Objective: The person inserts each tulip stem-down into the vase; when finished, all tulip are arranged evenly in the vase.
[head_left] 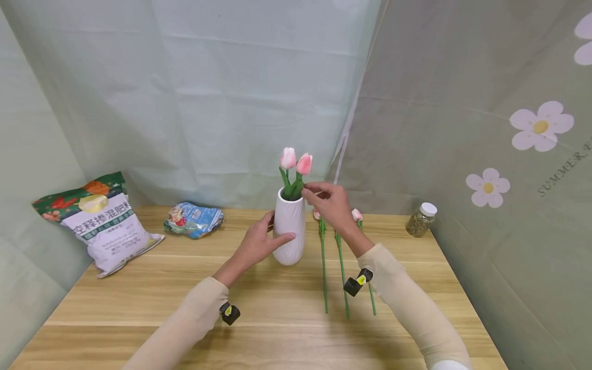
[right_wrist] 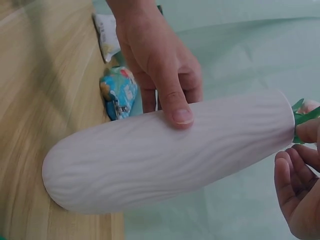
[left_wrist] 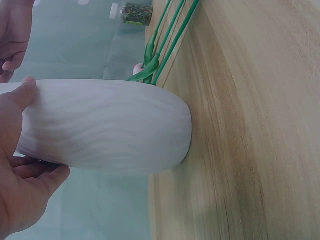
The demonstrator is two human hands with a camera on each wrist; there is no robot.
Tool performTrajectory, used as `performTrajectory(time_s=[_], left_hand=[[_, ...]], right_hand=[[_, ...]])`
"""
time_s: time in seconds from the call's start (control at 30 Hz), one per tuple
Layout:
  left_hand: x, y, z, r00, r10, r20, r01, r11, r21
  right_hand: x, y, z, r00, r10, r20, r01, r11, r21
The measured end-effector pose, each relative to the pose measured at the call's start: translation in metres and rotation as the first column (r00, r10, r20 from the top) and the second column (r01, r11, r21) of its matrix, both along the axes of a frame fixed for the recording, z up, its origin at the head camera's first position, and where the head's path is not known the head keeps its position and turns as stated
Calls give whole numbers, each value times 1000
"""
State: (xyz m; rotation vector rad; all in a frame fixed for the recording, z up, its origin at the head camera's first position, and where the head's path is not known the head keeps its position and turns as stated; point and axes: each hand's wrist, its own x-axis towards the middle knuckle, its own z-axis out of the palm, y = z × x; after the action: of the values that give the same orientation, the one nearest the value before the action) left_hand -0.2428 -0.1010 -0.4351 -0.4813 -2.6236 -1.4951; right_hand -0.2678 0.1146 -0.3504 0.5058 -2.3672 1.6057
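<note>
A white ribbed vase (head_left: 289,231) stands upright on the wooden table, two pink tulips (head_left: 303,164) rising from its mouth with green leaves. My left hand (head_left: 259,239) holds the vase from the left, thumb across the front and fingers behind; the left wrist view shows this left hand (left_wrist: 22,165) around the vase's upper part. At the rim, my right hand (head_left: 330,203) pinches the leafy stem of the right-hand tulip. In the right wrist view, the thumb of that right hand (right_wrist: 305,185) lies against green leaves at the vase mouth.
Three loose tulips with green stems (head_left: 325,272) lie right of the vase, partly under my right arm. A white-lidded jar (head_left: 421,220) stands at the back right. Further left are a blue packet (head_left: 194,220) and a large fertilizer bag (head_left: 104,226). Fabric walls enclose the table.
</note>
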Motion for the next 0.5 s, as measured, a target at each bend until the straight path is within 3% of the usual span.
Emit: performTrajectory(time_s=[0.27, 0.5], left_hand=[[0, 1, -1, 1000, 9, 0, -9, 1000, 1], [-1, 1, -2, 1000, 14, -10, -14, 1000, -5]], right_hand=[[5, 17, -4, 1000, 14, 21, -12, 996, -85], [10, 42, -14, 1000, -10, 15, 12, 995, -103]])
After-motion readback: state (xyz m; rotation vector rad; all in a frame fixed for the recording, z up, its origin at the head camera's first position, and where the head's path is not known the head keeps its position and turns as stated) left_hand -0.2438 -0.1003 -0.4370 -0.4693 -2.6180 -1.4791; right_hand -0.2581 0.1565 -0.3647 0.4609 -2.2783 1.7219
